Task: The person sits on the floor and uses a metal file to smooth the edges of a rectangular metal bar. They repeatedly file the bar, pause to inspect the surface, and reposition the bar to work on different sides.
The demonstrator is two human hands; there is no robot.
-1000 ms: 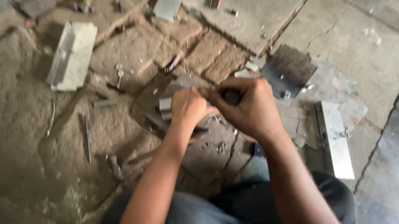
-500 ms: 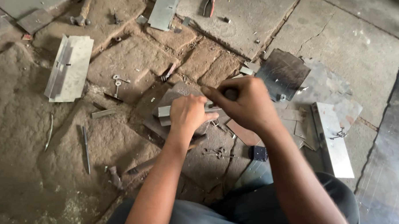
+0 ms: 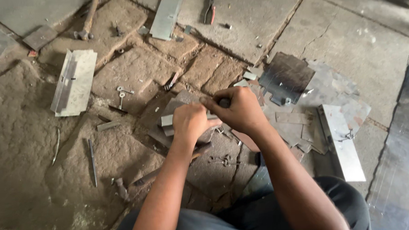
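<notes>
Left hand (image 3: 191, 122) and right hand (image 3: 240, 110), grips closed over a mostly hidden small metal strip (image 3: 167, 120).

The floor (image 3: 29, 148) is rough stone and brick, cracked and dusty, with smoother grey slabs at the far side. On the left lies a folded sheet-metal channel (image 3: 74, 82), pale and long. Beyond it, a hammer (image 3: 87, 24) with a wooden handle rests near the edge of a slab. A second bent metal piece (image 3: 166, 15) lies at the top, and just beside it, to the right, a pair of pliers (image 3: 209, 10) with red handles. On the right there is a dark notched metal plate (image 3: 284, 77), and near it a bright folded sheet-metal piece (image 3: 343, 144). A thin metal rod (image 3: 92, 162) lies at the lower left.
</notes>
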